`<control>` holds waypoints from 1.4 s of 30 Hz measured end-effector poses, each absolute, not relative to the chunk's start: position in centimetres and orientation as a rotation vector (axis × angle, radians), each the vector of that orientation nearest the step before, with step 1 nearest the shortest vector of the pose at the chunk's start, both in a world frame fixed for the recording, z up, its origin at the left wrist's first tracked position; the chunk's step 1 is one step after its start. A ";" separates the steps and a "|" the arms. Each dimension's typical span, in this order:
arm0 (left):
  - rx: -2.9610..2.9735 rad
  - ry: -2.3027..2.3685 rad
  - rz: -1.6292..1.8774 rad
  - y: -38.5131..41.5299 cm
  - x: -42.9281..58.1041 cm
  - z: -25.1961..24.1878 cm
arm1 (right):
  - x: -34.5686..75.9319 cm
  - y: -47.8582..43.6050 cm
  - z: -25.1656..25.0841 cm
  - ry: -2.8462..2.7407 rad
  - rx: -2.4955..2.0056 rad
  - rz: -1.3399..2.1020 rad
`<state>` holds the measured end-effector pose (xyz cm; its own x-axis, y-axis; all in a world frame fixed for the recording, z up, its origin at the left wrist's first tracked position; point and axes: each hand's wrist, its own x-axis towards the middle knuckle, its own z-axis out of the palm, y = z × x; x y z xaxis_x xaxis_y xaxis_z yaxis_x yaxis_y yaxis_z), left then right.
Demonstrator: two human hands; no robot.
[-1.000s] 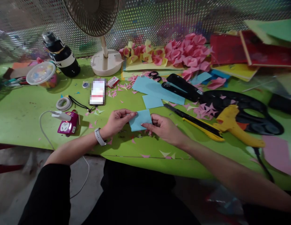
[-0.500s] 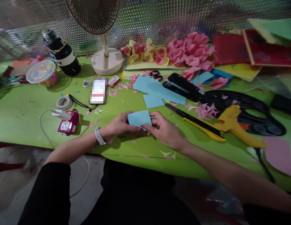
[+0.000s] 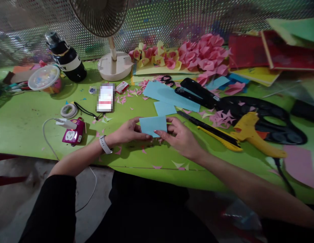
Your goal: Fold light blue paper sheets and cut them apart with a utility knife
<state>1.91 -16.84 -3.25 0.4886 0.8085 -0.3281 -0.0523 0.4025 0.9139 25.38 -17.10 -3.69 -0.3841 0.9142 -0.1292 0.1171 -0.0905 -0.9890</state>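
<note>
Blue ppr (image 3: pixel 153 125) btwn L/R fingers (image 3: pixel 143 136)

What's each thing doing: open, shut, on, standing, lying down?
Blue paper: held between left hand and right hand.
Phone: screen lit.
Purple socket: light glowing, white charger plugged in.
Bottle: standing, cap on.
Tub: lid on.
Fan: standing; spinning, can't tell.
Glue gun: lying on its side.
Cutter: lying; blade out, can't tell.
Tape roll: lying flat.

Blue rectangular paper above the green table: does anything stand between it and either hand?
Nothing visible does: the left hand and right hand both hold the blue rectangular paper directly. The long yellow cutter lies apart, rightward.
</note>
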 end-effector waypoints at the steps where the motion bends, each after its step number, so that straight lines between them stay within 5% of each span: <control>1: 1.022 0.911 0.653 -16.8 1.8 -3.2 | 25.5 -16.9 -3.5 -1.515 -1.147 1.588; 13: 1.096 0.946 0.630 -16.4 1.4 -2.9 | 26.1 -15.9 -3.0 -1.574 -1.148 1.892; 33: 1.219 1.043 0.777 -16.7 1.7 -3.8 | 25.2 -16.1 -3.6 -1.656 -1.062 1.761; 42: 1.227 1.107 0.582 -14.8 -1.1 -1.5 | 26.6 -14.5 -3.2 -1.598 -1.166 1.726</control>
<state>-1.07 -14.81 -1.51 0.3988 0.8489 -0.3470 0.1959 0.2908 0.9365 26.57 -14.51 -3.24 -0.5008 0.8299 -0.2457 0.1812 -0.1771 -0.9674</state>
